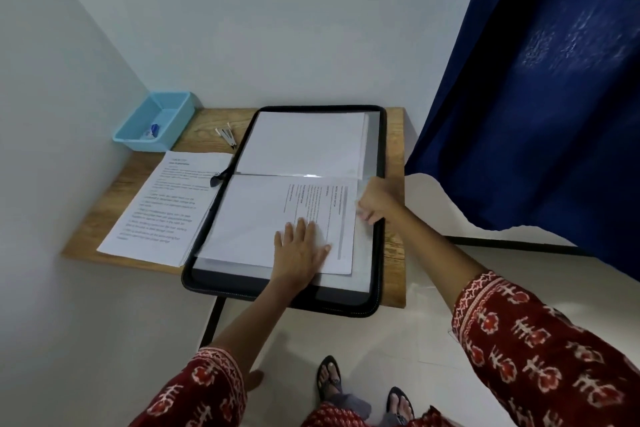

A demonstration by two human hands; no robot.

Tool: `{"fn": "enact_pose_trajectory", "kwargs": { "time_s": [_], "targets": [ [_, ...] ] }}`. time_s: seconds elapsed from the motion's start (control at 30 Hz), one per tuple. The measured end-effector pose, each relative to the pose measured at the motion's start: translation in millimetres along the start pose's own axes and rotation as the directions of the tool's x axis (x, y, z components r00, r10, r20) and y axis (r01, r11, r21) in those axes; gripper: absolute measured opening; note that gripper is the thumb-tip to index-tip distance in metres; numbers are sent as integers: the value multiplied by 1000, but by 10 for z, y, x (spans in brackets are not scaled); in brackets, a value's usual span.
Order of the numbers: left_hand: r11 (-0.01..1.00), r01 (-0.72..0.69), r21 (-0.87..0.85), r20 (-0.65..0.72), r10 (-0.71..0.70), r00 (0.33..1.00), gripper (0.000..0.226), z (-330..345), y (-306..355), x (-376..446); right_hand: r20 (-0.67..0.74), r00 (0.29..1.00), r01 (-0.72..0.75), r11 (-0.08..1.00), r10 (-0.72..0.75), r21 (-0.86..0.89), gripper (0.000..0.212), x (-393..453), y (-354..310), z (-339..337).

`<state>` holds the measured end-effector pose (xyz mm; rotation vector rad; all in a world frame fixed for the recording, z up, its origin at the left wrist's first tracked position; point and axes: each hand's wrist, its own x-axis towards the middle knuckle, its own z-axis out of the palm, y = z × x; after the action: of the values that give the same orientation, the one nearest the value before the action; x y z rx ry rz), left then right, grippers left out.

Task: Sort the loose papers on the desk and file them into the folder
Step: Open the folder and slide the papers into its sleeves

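The left grip (299, 246) is pressing flat, fingers straight, on a printed sheet (277, 218) lying in the open black folder (379, 253) on the table (394, 270). The right grip (375, 199) is pinching the clear sleeve's edge (362, 243) beside it. More papers (156, 204) are lying left of the folder.

Print on the loose papers (157, 204) is too blurred to read.
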<state>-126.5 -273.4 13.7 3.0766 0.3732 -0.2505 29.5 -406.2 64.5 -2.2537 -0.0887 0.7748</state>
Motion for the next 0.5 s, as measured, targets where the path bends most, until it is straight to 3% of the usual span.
{"fn": "enact_pose_trajectory", "kwargs": {
  "time_s": [0.07, 0.13, 0.27, 0.37, 0.43, 0.5],
  "targets": [
    [993, -84, -84, -203, 66, 977, 64, -80, -92, 55, -149, 985, 26, 936, -84, -351, 12, -102, -172, -49],
    [975, -140, -175, -349, 71, 934, 54, -183, -235, 98, -286, 921, 76, 842, -265, -534, 16, -180, -340, 36],
    [971, -75, -228, -367, -14, 930, 20, -217, -652, 241, -230, 843, 316, 794, -487, -520, 24, -191, -434, 698],
    [953, -108, -282, -379, -7, 926, 34, -210, -915, 527, -145, 826, 415, 763, -544, -496, 39, -78, -465, 1150],
    [928, -85, -364, -304, -32, 952, 41, -198, -932, 731, -105, 854, 392, 763, -510, -514, 48, 70, -443, 1287],
    [943, -13, -333, -209, -60, 976, 48, -111, -891, 840, -95, 866, 362, 746, -491, -558, 54, 165, -324, 1288]
  ]
}}
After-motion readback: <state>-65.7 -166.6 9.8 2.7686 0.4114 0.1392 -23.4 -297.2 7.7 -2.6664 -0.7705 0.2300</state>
